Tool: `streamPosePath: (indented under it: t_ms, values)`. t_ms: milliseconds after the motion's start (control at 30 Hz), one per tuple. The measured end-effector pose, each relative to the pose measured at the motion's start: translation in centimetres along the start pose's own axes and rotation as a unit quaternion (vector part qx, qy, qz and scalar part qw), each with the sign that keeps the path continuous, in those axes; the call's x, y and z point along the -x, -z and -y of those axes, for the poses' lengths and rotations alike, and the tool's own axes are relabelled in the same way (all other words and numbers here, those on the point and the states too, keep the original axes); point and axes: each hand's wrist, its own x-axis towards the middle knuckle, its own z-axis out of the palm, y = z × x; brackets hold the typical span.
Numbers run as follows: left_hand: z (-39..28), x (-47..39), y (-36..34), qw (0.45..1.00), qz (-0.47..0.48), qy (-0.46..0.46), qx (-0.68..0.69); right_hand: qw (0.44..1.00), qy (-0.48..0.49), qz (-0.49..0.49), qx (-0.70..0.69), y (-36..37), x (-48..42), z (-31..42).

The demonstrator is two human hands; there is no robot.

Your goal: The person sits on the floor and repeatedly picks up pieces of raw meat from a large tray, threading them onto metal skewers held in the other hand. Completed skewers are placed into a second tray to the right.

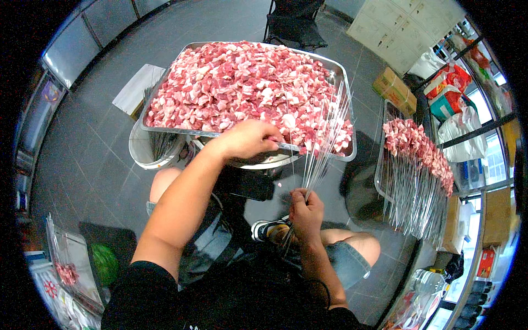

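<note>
A large metal tray [144, 123] heaped with diced pink and white raw meat [239, 86] lies before me. My left hand [253, 138] is at its near rim, fingers curled beside the meat; whether a piece is between the fingertips cannot be made out. Lower and to the right, my right hand [307, 210] grips a bundle of thin metal skewers [315, 173]. They fan upward over the tray's right corner, with one thin skewer standing apart on the left. Beneath the tray's near edge shows part of a round, pale-rimmed container [268, 165].
On the right, a second tray [378, 177] bears many skewers threaded with meat [416, 144]. A white bucket [136, 144] with thin skewers stands left, under the large tray's corner. Around are a cardboard box [394, 90], a black chair [295, 27], a watermelon [104, 264] and shelves at right.
</note>
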Motion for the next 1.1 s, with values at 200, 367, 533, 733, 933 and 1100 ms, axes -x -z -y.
streamPosePath:
  t_ms: [200,367,533,733,933,1100]
  values:
    - [1.0,0.7,3.2,0.963,-0.157,0.126,0.179,1.000,0.013,0.009,0.020,0.3,0.2,0.0]
    - [2.2,0.6,3.5,0.946,-0.305,0.094,0.056,0.992,0.092,0.003,0.091,0.2,0.0,-0.4]
    - [2.6,-0.1,3.1,0.827,-0.318,0.089,0.456,0.989,0.088,0.021,0.115,0.2,0.3,-0.4]
    - [0.5,-0.4,2.4,0.674,-0.248,0.084,0.691,0.975,0.145,0.037,0.164,0.1,0.4,-0.2]
    - [0.9,-0.5,0.9,0.703,-0.239,0.050,0.668,0.975,0.126,0.012,0.184,-0.4,0.7,-0.3]
    - [0.5,-0.3,0.8,0.701,-0.191,0.043,0.686,0.976,0.126,0.006,0.176,-0.5,0.9,-0.1]
